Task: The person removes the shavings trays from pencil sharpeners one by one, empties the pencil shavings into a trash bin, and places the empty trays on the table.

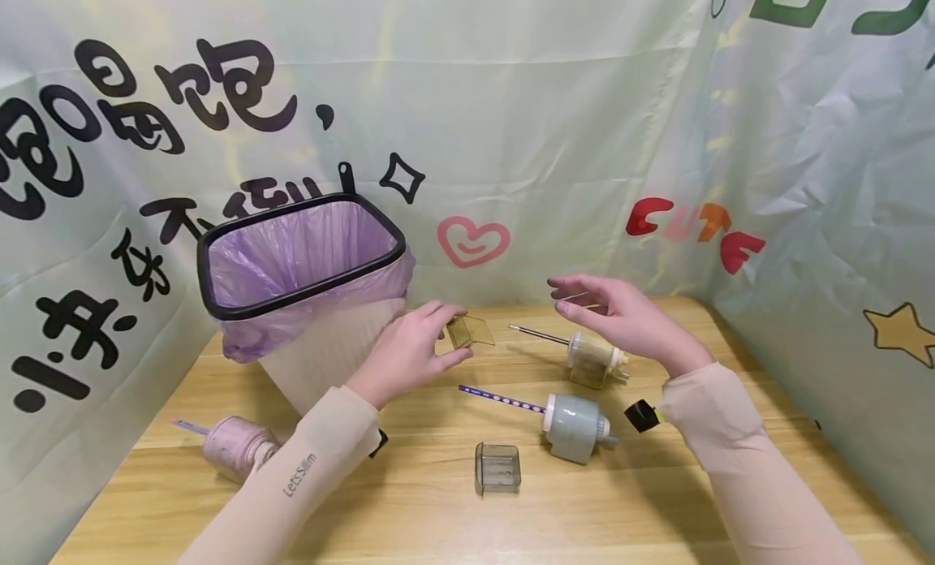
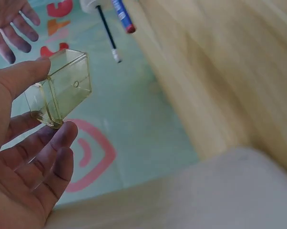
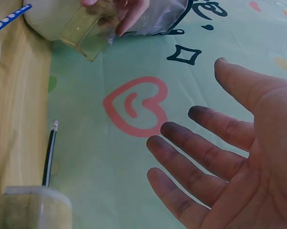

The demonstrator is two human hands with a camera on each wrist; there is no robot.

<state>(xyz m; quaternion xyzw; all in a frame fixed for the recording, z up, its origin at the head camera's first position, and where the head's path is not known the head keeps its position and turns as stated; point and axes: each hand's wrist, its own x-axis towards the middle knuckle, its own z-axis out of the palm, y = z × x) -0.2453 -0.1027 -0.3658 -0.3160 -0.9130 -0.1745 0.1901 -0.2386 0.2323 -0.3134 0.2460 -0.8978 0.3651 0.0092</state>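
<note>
My left hand [image 1: 411, 350] pinches a clear yellow shavings drawer [image 2: 69, 83] between thumb and fingers, above the table beside the bin. My right hand [image 1: 612, 312] is raised, holds nothing, and has its fingers spread; dark smudges mark its fingertips [image 3: 168, 129]. Below it lies a yellow pencil sharpener [image 1: 590, 360] with a black pencil [image 1: 539, 334] in it. A blue-grey sharpener [image 1: 573, 427] nearer the front holds a purple dotted pencil [image 1: 504, 399]. Left of that sits a clear grey shavings drawer [image 1: 498, 469]. A pink sharpener [image 1: 235, 445] with a pencil lies at the left.
A white bin [image 1: 332, 346] with a black rim and a purple bag [image 1: 307, 248] stands at the back left of the wooden table [image 1: 409, 516]. A printed cloth [image 1: 548, 127] hangs behind and at both sides.
</note>
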